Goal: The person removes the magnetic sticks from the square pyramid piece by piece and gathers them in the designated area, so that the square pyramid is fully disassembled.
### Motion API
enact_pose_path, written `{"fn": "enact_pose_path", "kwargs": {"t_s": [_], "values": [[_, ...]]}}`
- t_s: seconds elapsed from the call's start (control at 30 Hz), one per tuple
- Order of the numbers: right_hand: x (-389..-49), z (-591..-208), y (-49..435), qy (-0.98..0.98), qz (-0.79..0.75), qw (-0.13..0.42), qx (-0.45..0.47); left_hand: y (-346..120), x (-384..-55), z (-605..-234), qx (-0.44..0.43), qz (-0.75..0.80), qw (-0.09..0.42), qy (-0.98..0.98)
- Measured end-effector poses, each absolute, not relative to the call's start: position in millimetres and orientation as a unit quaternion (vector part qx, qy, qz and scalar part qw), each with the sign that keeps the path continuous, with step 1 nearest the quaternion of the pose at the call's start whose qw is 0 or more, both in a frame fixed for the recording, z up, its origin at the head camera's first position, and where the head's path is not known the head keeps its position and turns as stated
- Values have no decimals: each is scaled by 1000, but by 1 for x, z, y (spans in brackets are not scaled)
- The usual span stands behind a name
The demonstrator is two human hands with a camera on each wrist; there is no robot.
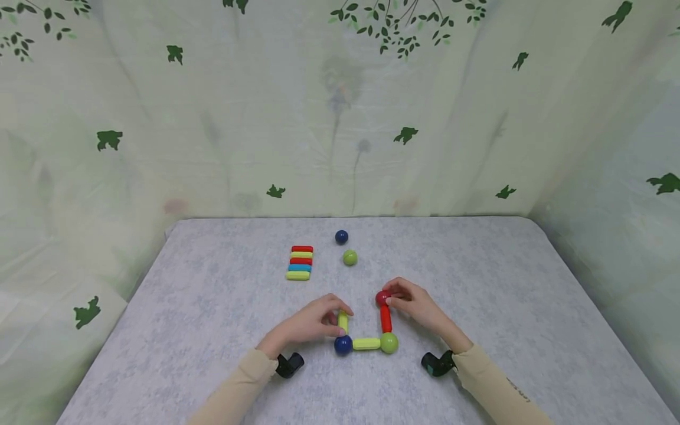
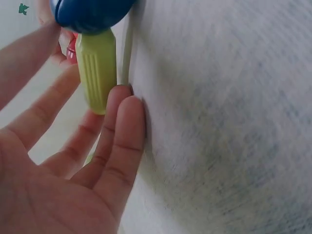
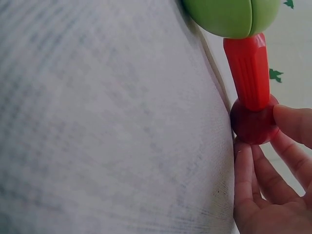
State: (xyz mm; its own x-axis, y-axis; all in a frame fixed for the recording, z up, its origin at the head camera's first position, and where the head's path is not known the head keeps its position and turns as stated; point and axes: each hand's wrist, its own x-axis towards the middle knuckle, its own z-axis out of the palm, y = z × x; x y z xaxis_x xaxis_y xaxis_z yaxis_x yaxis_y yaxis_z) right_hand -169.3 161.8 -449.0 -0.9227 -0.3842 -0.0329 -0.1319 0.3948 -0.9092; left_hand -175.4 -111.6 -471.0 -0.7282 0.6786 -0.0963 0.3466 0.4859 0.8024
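Sticks and balls form a three-sided shape on the table. My left hand (image 1: 316, 319) curls around a yellow-green stick (image 2: 96, 73) that stands out from a dark blue ball (image 1: 343, 345); the thumb lies against the ball, and the index finger reaches the stick's far end. A second yellow-green stick (image 1: 366, 343) joins the blue ball to a green ball (image 1: 389, 343). From that green ball a red stick (image 3: 247, 73) runs to a red ball (image 3: 254, 122). My right hand (image 1: 417, 302) holds this red ball between thumb and fingers.
Farther back, several loose sticks (image 1: 300, 268) in red, yellow-green and blue lie in a row. To their right are a loose dark blue ball (image 1: 342, 237) and a loose green ball (image 1: 350, 257). A leaf-patterned curtain (image 1: 297, 118) hangs behind the grey table (image 1: 467, 265).
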Motion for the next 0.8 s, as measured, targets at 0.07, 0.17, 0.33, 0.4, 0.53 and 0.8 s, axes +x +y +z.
{"fn": "enact_pose_path", "kwargs": {"t_s": [0.07,0.17,0.33,0.4,0.53,0.8], "values": [[-169,-449,162,826,-529,118,-158,-110,-175,-471,306,402,196,840],[-169,-449,163,826,-528,118,-159,-108,-174,-471,309,408,181,840],[-169,-449,163,826,-529,119,-157,-106,-174,-472,315,417,167,836],[-169,-449,163,826,-529,119,-157,-106,-173,-471,316,416,164,837],[-169,-450,163,827,-528,118,-155,-104,-172,-471,313,410,154,842],[-170,-450,164,823,-532,119,-157,-102,-172,-469,305,410,133,849]]}}
